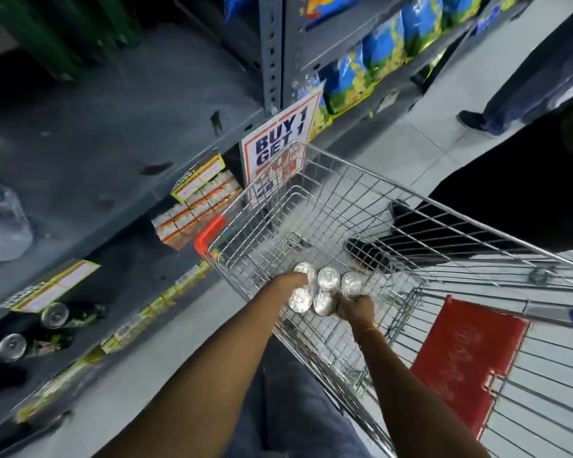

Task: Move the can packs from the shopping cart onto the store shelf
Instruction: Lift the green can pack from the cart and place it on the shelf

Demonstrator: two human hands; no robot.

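Hands are both down inside the silver wire shopping cart (344, 206), at about 6 o'clock of its basket. The pack of silver-topped drink cans (325, 289) sits there near the cart's near corner, five round lids showing. The left hand (290, 280) lies over the lids at the pack's 9 o'clock side, its fingers closed on the cans as far as I can judge, though blur hides the tips. The right hand (356, 307) grips the pack at its 4 o'clock corner, fingers curled around the last can.

To do this lift well, I think each hand should hold under or around opposite corners, so the pack does not bend in the middle and drop a can. Lifting straight up past the cart's rim comes first, then a swing toward 9 o'clock, where the grey metal store shelf (119, 133) has a bare board. Two dark cans with silver lids (52, 314) lie already on the lower shelf at 8 o'clock; the pack must not knock them.
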